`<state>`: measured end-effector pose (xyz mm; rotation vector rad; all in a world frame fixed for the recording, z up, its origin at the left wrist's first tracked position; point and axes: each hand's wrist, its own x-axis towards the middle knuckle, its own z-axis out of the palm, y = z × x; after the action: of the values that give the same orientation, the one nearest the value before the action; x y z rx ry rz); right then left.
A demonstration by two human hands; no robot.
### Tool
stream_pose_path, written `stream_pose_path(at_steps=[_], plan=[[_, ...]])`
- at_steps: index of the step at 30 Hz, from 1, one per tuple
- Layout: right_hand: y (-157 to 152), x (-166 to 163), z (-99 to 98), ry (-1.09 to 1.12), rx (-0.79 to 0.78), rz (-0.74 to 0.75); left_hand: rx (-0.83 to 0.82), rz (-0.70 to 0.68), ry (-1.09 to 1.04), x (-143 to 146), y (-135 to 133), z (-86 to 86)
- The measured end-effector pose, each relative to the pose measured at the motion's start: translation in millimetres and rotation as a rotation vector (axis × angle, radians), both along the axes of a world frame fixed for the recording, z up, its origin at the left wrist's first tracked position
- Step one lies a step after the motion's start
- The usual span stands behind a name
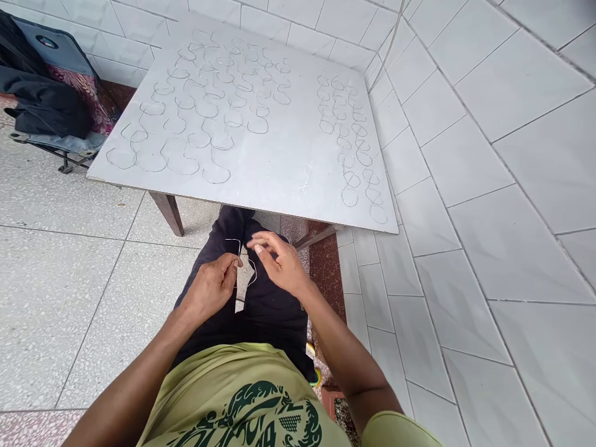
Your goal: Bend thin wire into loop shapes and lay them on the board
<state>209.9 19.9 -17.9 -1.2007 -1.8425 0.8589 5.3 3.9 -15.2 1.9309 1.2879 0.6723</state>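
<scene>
My left hand (215,280) pinches a thin, bent wire (239,247) between thumb and fingertips, above my lap. One end of the wire rises past the fingers and turns left, and a curved part shows to the right of the hand. Close beside it, my right hand (278,261) is raised with its fingers apart, slightly smeared by motion. I see nothing held in that hand. On the white tabletop (284,167) ahead lie several S-shaped wire pieces (216,167) in rows at the left, and several looped wire pieces (350,180) along the right side.
A folding chair (69,81) with dark cloth on it stands at the left. White tiled wall (503,186) closes in the right side and the back of the table. A wooden table leg (167,212) is under the front left, over speckled floor tiles (125,292).
</scene>
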Motion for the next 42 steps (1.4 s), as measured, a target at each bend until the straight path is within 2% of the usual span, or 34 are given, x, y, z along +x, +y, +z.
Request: stream_pose_path(at_steps=[2,5,9,14,20,24,28,32,35,37,39,41,42], plan=[[11.5,12.9,20.2,-0.204,0.199,0.192,-0.06,-0.151,-0.03,-8.2,2.9,10.2],[27.5,26.2,45.9,-0.467,0.357,0.462,-0.111,-0.343,-0.033,-20.9,9.1,21.5],[35.8,31.8,64.4,-0.638,0.463,0.644,-0.18,-0.486,-0.005,-35.7,16.2,31.5],[30.9,23.1,65.4,-0.701,0.564,0.645,-0.304,-0.574,0.001,-47.4,20.4,41.6],[33.0,14.1,47.4,-0.733,0.661,0.793,-0.422,-0.583,0.037,-52.5,27.2,41.0],[33.7,13.0,37.1,-0.779,0.704,0.738,-0.453,-0.522,0.032,-53.1,28.3,38.4],[30.5,10.3,24.6,-0.805,0.715,0.65,-0.513,-0.401,-0.045,-51.9,21.2,32.6],[25.6,4.4,12.3,-0.739,0.633,0.606,-0.637,-0.274,-0.172,-53.7,10.6,21.5],[24.1,3.6,15.0,-0.686,0.559,0.585,-0.728,-0.192,-0.281,-56.9,4.1,15.1],[22.9,5.9,22.0,-0.651,0.483,0.483,-0.73,-0.133,-0.341,-57.9,0.6,13.1],[19.3,7.9,27.8,-0.559,0.365,0.279,-0.694,-0.062,-0.393,-56.7,-2.5,12.0],[11.4,6.4,27.4,-0.395,0.183,0.103,-0.663,0.008,-0.441,-53.0,-4.9,10.6],[5.9,3.7,24.3,-0.292,0.059,0.079,-0.657,0.034,-0.463,-50.5,-5.7,9.6]])
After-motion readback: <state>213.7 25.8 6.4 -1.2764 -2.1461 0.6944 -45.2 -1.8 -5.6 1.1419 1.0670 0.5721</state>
